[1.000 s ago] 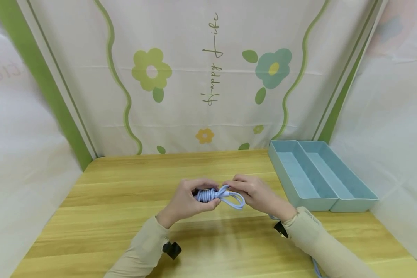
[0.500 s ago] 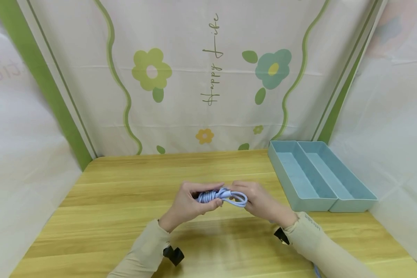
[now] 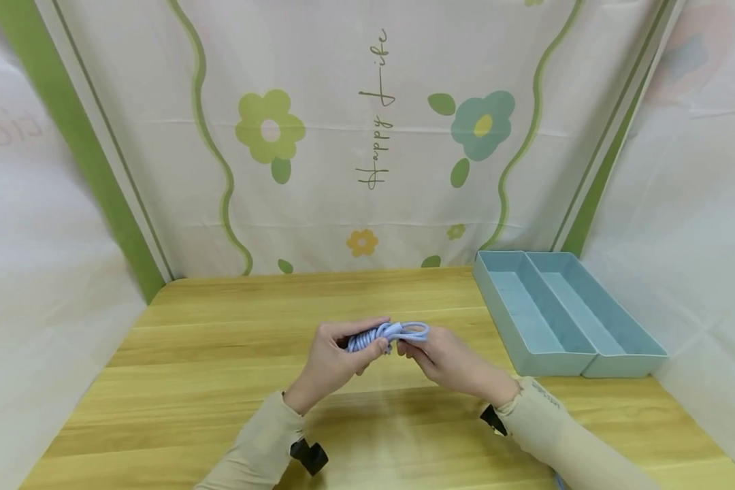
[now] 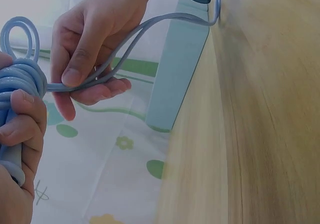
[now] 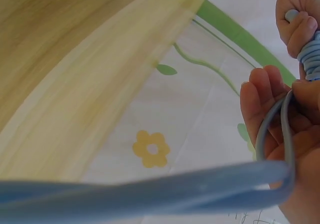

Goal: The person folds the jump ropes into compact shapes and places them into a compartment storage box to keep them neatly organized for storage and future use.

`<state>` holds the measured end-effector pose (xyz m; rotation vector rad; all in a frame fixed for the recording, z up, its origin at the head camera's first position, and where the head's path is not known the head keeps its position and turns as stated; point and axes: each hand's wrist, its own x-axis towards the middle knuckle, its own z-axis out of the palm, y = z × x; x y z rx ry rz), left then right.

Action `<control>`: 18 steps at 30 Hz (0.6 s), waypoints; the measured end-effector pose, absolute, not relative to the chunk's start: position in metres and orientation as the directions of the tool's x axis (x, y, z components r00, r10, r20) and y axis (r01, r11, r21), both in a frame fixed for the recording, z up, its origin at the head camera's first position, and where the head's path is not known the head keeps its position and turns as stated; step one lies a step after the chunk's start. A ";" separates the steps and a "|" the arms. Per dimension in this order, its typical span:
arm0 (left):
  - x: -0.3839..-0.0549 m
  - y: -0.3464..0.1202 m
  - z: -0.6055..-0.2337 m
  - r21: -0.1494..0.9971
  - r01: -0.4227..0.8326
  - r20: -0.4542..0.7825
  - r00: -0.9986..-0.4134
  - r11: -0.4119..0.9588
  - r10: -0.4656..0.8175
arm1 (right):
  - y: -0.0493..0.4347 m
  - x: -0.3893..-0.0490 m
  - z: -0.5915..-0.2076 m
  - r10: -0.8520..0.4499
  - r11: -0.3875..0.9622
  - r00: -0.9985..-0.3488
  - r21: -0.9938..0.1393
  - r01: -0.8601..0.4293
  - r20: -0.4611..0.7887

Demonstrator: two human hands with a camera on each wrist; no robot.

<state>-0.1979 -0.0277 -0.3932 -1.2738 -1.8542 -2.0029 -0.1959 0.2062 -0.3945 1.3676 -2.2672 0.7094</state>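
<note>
A light blue cord (image 3: pixel 364 338) is wound in tight turns into a bundle, with a small loop at its right end. My left hand (image 3: pixel 333 357) grips the bundle over the table, fingers wrapped round it. In the left wrist view, a smooth blue rod-like end (image 4: pixel 14 170) shows below the coils. My right hand (image 3: pixel 450 361) is just right of the bundle. Its thumb and fingers pinch the doubled loose strand (image 4: pixel 175 16) close to the coils, as the left wrist view shows. From there the strand runs back past the right wrist, large in the right wrist view.
Two long pale blue bins (image 3: pixel 529 354) stand side by side at the table's back right. The wooden table (image 3: pixel 269 299) meets a white flowered curtain (image 3: pixel 318 204) at the back and sides. More cord (image 3: pixel 559 480) hangs beneath the right forearm.
My right hand has shifted from the loop's upper side to below it, and the loop has tipped upward. The left hand keeps its grip on the bundle, its thumb moved slightly.
</note>
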 end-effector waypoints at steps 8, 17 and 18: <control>-0.200 -0.025 -0.396 0.762 0.619 0.636 -0.658 -0.191 0.404 | 0.202 -0.196 -0.400 -0.705 0.440 -0.436 -0.138 -0.887 0.559; -0.196 -0.024 -0.391 0.733 0.671 0.666 -0.671 -0.117 0.324 | 0.195 -0.190 -0.399 -0.645 0.527 -0.604 -0.299 -0.795 0.468; -0.196 -0.024 -0.391 0.729 0.677 0.670 -0.673 -0.104 0.314 | 0.194 -0.190 -0.399 -0.638 0.528 -0.613 -0.315 -0.789 0.465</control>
